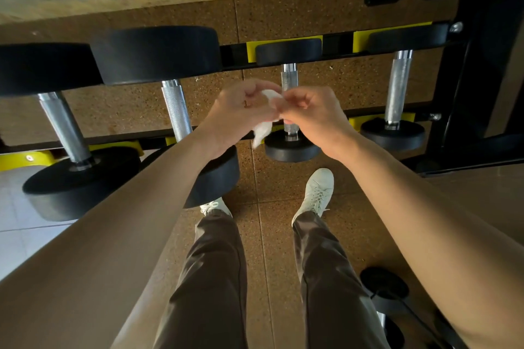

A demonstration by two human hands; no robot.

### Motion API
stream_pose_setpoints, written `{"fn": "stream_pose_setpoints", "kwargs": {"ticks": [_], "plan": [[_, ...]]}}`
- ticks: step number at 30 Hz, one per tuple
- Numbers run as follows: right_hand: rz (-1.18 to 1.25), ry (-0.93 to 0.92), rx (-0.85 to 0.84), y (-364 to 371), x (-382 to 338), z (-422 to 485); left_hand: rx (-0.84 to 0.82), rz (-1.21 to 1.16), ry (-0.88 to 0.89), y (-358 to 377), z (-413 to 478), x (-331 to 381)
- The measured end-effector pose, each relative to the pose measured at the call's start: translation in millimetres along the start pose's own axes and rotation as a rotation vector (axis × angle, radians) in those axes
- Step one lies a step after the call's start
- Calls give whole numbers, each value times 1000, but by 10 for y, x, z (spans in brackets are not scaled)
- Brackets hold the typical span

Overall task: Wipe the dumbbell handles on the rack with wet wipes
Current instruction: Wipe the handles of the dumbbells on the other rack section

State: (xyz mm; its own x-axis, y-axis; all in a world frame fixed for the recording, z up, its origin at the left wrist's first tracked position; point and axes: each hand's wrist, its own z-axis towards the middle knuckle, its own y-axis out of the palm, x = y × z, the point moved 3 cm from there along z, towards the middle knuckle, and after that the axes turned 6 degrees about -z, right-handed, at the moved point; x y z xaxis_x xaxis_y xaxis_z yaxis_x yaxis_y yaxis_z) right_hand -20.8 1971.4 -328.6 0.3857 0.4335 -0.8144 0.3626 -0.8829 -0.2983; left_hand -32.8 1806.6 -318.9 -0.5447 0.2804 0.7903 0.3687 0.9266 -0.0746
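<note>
Several black dumbbells with knurled steel handles lie across the black and yellow rack. My left hand and my right hand meet in front of the third dumbbell's handle, and both pinch a white wet wipe. The wipe bunches between the fingers and hangs below my left hand. The hands hide the middle of that handle. To the left stand the handle of a larger dumbbell and the handle of the largest one. Another handle is at the right.
The rack's black upright frame stands at the right. My legs and white shoes are on the brown speckled floor below the rack. A dark dumbbell lies on the floor at lower right. White tiles show at lower left.
</note>
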Motion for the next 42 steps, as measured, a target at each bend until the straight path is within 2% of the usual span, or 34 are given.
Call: {"fn": "stream_pose_setpoints", "kwargs": {"ticks": [3, 8, 13, 17, 21, 25, 29, 32, 35, 37, 42], "plan": [[103, 42, 1, -89, 91, -26, -32, 57, -86, 53, 61, -90], [199, 128, 144, -194, 312, -61, -25, 99, -160, 148, 223, -244], [296, 296, 414, -507, 644, -103, 171, 160, -135, 119, 392, -463], [250, 339, 558, -693, 833, -65, 192, 116, -144, 120, 522, -649], [240, 327, 453, -527, 910, 172, 99, 27, -175, 236, 718, -761], [415, 399, 268, -276, 864, 541, 87, -93, -190, 349, 981, -670], [614, 470, 139, -150, 753, 815, 157, -413, -423, 382, 1128, -593], [674, 481, 73, -132, 670, 868, 90, -589, -488, 373, 1158, -580], [619, 458, 89, -162, 679, 851, 228, -592, -463, 292, 1129, -608], [589, 449, 133, -179, 690, 842, 345, -707, -439, 219, 1061, -636], [576, 441, 259, -195, 640, 778, 423, -935, -357, 182, 885, -655]]}}
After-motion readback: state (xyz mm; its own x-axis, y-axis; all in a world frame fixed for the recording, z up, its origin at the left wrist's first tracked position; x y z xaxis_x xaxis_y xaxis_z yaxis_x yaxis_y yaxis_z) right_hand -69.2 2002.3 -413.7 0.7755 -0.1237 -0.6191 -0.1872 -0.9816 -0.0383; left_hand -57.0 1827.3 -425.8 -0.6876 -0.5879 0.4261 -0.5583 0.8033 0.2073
